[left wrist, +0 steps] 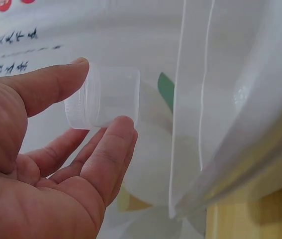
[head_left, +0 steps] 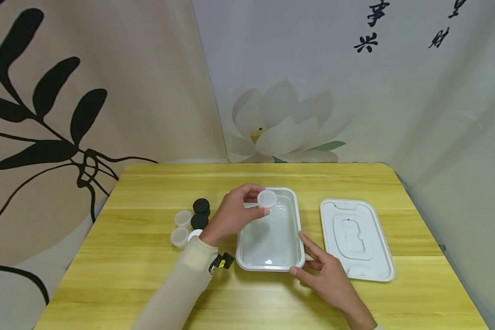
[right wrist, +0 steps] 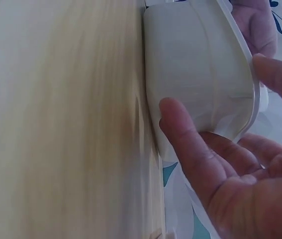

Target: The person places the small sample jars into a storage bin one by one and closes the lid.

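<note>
My left hand pinches a small translucent round plastic jar between thumb and fingers, above the far part of a white rectangular plastic box. In the left wrist view, the jar is tilted on its side, with its ribbed cap toward the palm; it looks empty. The box stands open on the table. At its near right corner my right hand grips the wall, thumb on the near side and fingers along the right side. The right wrist view shows these fingers against the box's outer wall.
Left of the box stand several small round jars: two with black lids, two translucent ones and a white-topped one, partly behind the left wrist. To the right lies a white box lid. Printed curtains hang behind the wooden table.
</note>
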### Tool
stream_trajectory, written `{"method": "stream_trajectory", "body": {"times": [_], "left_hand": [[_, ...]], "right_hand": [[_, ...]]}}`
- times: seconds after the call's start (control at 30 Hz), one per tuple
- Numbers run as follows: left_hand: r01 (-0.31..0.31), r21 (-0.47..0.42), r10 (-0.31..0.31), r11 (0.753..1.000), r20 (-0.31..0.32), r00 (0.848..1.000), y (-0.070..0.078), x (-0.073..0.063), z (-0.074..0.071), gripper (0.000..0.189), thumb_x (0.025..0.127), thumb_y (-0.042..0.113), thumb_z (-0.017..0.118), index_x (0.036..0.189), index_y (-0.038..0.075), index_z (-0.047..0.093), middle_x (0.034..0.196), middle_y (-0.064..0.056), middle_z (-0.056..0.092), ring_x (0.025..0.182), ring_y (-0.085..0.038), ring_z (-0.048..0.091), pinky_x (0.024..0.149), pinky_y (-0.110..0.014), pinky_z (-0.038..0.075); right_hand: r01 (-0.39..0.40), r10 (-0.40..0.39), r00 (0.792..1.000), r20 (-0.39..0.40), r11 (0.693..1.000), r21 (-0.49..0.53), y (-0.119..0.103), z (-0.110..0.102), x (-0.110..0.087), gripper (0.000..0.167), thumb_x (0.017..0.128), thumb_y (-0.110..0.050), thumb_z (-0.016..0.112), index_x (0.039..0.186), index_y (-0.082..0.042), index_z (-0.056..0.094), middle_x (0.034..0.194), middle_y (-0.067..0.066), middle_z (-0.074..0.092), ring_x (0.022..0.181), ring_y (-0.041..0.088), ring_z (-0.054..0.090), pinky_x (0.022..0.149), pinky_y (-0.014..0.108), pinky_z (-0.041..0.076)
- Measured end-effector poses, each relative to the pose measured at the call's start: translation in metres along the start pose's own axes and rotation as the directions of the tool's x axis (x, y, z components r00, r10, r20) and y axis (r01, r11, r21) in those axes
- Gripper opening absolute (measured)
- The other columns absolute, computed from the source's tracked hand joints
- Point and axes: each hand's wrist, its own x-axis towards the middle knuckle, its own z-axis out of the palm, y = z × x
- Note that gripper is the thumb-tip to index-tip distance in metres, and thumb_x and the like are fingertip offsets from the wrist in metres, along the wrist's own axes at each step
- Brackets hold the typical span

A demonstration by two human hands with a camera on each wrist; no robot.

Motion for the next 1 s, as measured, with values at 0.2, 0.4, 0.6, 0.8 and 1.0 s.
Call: {"method": "stream_trajectory", "body": {"times": [0.2,0.4,0.6,0.8,1.0], "left_hand": [[-0.002,0.034,0.001,0.999,0.025,1.000,0.005,0.009,0.008,0.050,0.089,0.021,0.087,0.135,0.017,0.067,0.125,0.000,0.072,0.119,-0.023,0.069,0.101,-0.043,0.060],[0.003,0.080,-0.008,0.997,0.052,0.999,0.009,0.021,0.017,0.050,0.090,0.020,0.087,0.135,0.013,0.066,0.126,-0.002,0.072,0.118,-0.020,0.069,0.100,-0.041,0.059],[0.041,0.107,-0.049,0.993,0.070,0.996,0.009,0.031,0.027,0.050,0.090,0.018,0.086,0.135,0.012,0.065,0.124,-0.003,0.072,0.115,-0.020,0.068,0.097,-0.038,0.060],[0.062,0.155,-0.076,0.986,0.086,0.993,0.006,0.039,0.036,0.049,0.090,0.017,0.086,0.134,0.011,0.064,0.123,-0.005,0.073,0.114,-0.020,0.069,0.096,-0.038,0.061],[0.120,0.237,-0.143,0.964,0.078,0.987,0.009,0.044,0.043,0.046,0.090,0.014,0.086,0.130,0.011,0.063,0.121,-0.006,0.073,0.108,-0.020,0.069,0.092,-0.039,0.061]], "right_hand": [[0.007,-0.007,1.000,0.008,1.000,-0.006,-0.001,-0.001,0.000,0.087,0.089,-0.023,0.088,0.163,-0.025,0.042,0.153,0.022,0.058,0.107,0.021,0.077,0.073,0.031,0.065],[0.009,-0.009,1.000,0.007,1.000,-0.010,-0.002,-0.001,0.000,0.088,0.088,-0.022,0.088,0.163,-0.025,0.042,0.151,0.021,0.059,0.107,0.018,0.077,0.074,0.030,0.065],[0.015,-0.015,1.000,0.016,1.000,-0.013,-0.001,-0.001,0.001,0.087,0.089,-0.023,0.087,0.163,-0.026,0.042,0.151,0.021,0.060,0.106,0.017,0.077,0.074,0.030,0.065],[0.009,-0.009,1.000,0.020,1.000,-0.007,0.000,-0.001,-0.001,0.087,0.089,-0.024,0.088,0.163,-0.028,0.043,0.151,0.022,0.059,0.106,0.018,0.076,0.074,0.030,0.065],[0.017,-0.017,1.000,0.014,0.999,-0.030,0.001,-0.002,0.000,0.087,0.089,-0.026,0.088,0.163,-0.027,0.042,0.152,0.022,0.059,0.105,0.014,0.076,0.075,0.029,0.064]]}}
